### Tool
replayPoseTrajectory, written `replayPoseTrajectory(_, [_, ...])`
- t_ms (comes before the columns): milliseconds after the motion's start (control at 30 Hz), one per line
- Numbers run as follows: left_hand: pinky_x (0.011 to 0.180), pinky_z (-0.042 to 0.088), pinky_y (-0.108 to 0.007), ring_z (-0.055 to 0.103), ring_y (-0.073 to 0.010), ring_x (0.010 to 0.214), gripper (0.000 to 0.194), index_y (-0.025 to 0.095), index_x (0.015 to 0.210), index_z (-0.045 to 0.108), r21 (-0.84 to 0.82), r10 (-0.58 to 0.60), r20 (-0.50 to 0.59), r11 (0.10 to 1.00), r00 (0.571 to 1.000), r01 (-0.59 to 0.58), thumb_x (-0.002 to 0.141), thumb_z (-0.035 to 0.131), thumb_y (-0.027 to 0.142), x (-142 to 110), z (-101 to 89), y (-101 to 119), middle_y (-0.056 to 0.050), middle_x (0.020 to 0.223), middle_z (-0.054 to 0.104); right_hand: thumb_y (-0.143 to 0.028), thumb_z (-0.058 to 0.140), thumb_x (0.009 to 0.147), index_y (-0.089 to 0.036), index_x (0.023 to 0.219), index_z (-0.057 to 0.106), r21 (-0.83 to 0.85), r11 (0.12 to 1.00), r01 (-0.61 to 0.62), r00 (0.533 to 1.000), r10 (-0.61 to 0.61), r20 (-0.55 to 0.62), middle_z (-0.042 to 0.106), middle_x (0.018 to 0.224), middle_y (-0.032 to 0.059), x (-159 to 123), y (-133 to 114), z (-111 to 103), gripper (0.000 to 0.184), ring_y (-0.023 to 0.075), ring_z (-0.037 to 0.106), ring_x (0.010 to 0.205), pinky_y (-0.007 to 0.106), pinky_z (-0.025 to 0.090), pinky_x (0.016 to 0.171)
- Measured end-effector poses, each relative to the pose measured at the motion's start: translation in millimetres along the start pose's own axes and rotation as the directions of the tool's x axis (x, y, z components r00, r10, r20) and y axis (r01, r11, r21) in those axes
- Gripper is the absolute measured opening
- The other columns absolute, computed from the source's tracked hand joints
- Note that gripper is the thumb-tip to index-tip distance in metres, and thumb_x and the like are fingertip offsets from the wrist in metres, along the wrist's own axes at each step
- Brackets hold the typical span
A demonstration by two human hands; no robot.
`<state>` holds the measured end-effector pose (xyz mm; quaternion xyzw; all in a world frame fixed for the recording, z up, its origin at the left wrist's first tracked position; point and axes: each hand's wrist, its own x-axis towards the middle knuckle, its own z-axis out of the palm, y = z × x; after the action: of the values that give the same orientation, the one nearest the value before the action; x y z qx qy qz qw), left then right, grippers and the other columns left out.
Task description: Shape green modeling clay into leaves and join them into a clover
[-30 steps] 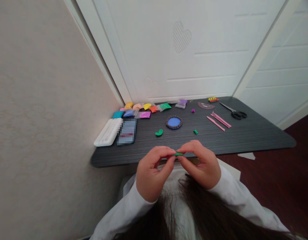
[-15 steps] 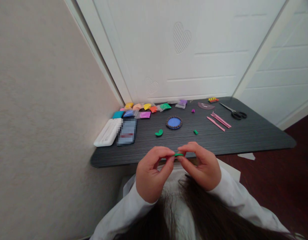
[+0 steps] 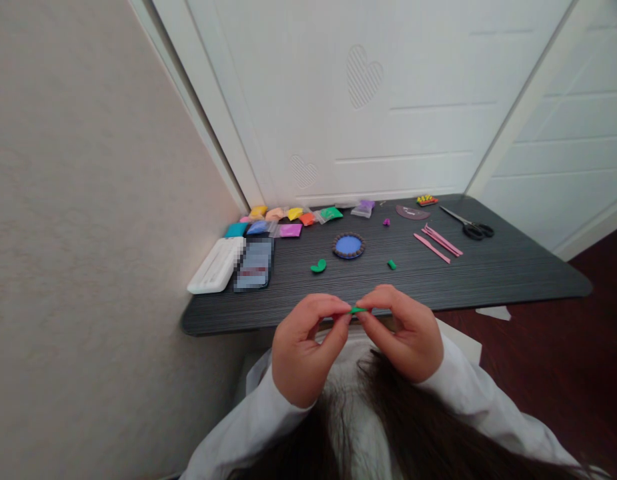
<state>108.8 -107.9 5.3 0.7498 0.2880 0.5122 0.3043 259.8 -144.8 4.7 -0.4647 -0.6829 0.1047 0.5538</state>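
A small flattened piece of green modelling clay (image 3: 357, 310) is pinched between my two hands at the table's front edge. My left hand (image 3: 305, 347) grips its left end between thumb and forefinger; my right hand (image 3: 403, 332) pinches the right end the same way. Beyond them on the table lie a green two-lobed leaf shape (image 3: 319, 267) and a short green clay lump (image 3: 391, 265). Between these, slightly farther back, sits a blue clay disc (image 3: 349, 246) ringed with dark brown balls.
Several bags of coloured clay (image 3: 291, 231) line the back left. A phone (image 3: 255, 265) and a white case (image 3: 217, 265) lie at the left. Toward the right are pink tools (image 3: 441, 241), black-handled scissors (image 3: 474, 230), a clear half-round piece (image 3: 413, 212) and a purple bit (image 3: 387, 222).
The green clay piece between my fingertips has tilted slightly and looks more pointed. Both hands stay in nearly the same place, and the things on the table have not moved.
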Motion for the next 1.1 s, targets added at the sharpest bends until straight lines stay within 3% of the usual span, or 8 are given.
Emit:
replayPoseTrajectory(267, [0.07, 0.049, -0.025, 0.058, -0.0137, 0.078, 0.02, 0.019, 0.084, 0.062, -0.002, 0.025, -0.016, 1.0, 1.0, -0.025, 0.07, 0.059, 0.005, -0.1, 0.7, -0.2, -0.003, 0.082, 0.061, -0.012, 0.054, 0.075, -0.021, 0.087, 0.06, -0.027, 0.999, 0.039, 0.998, -0.04, -0.048, 0.064, 0.072, 0.0016, 0.2, -2.0, 0.6, 0.016, 0.0138, 0.058, 0.068, 0.029, 0.048, 0.065])
replayPoseTrajectory(733, [0.07, 0.05, -0.025, 0.059, -0.0139, 0.078, 0.019, 0.019, 0.083, 0.062, 0.016, 0.014, -0.033, 1.0, 0.999, -0.013, 0.07, 0.06, 0.007, 0.6, 0.6, 1.4, -0.003, 0.082, 0.062, -0.01, 0.053, 0.075, -0.021, 0.09, 0.059, -0.062, 0.997, 0.056, 0.997, -0.06, -0.057, 0.063, 0.073, 0.0017, 1.7, -3.8, -0.4, 0.019, 0.0137, 0.058, 0.069, 0.028, 0.048, 0.066])
replayPoseTrajectory(967, [0.069, 0.049, -0.025, 0.059, -0.0141, 0.078, 0.018, 0.02, 0.083, 0.062, 0.034, 0.01, -0.039, 0.999, 0.999, -0.009, 0.07, 0.059, 0.008, 0.6, 0.3, 1.7, -0.003, 0.082, 0.062, -0.014, 0.055, 0.075, -0.021, 0.095, 0.056, -0.031, 1.0, 0.005, 1.0, -0.005, -0.021, 0.063, 0.081, 0.0035, -0.1, -3.3, -1.1, 0.022, 0.0159, 0.059, 0.077, 0.032, 0.049, 0.071])
replayPoseTrajectory(1100, [0.068, 0.049, -0.025, 0.059, -0.0135, 0.077, 0.017, 0.019, 0.083, 0.062, 0.021, 0.002, -0.009, 1.0, 1.0, -0.001, 0.071, 0.059, 0.008, 1.0, 0.2, 2.8, -0.003, 0.081, 0.061, -0.013, 0.055, 0.075, -0.021, 0.089, 0.057, -0.032, 0.999, 0.034, 0.999, -0.035, -0.029, 0.063, 0.077, 0.0028, 1.2, -3.1, -0.3, 0.016, 0.0157, 0.058, 0.075, 0.032, 0.048, 0.07])
